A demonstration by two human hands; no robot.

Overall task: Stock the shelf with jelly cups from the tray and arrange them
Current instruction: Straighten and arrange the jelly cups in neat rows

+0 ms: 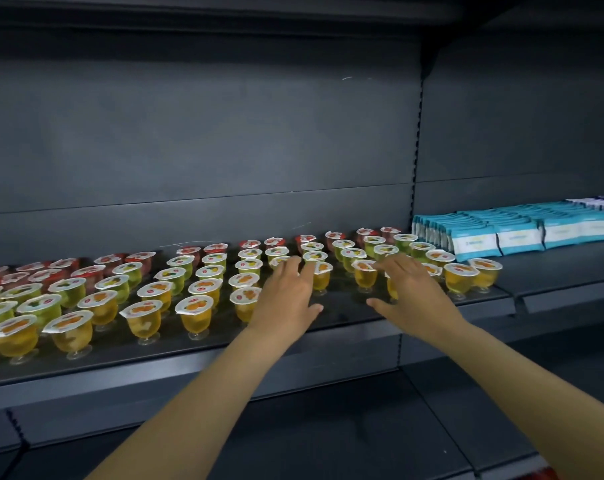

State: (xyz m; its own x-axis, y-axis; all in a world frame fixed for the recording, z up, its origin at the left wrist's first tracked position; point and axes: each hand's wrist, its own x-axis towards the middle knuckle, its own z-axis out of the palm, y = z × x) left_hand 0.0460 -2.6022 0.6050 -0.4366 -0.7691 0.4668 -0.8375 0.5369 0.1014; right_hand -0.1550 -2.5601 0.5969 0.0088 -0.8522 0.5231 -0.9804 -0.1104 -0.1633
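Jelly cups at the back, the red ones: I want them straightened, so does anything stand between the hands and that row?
Yes. Rows of green cups and yellow cups stand in front of the red cups, and both the left hand and the right hand hover over those front rows.

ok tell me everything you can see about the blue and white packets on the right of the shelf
The blue and white packets are flat soft-looking pouches, white faces edged in light blue, each with a small print too blurred to read. They stand on edge, packed tightly in several rows running front to back, on the shelf section right of the jelly cups. Neither hand touches them; the nearest cups stand just left of the front row.
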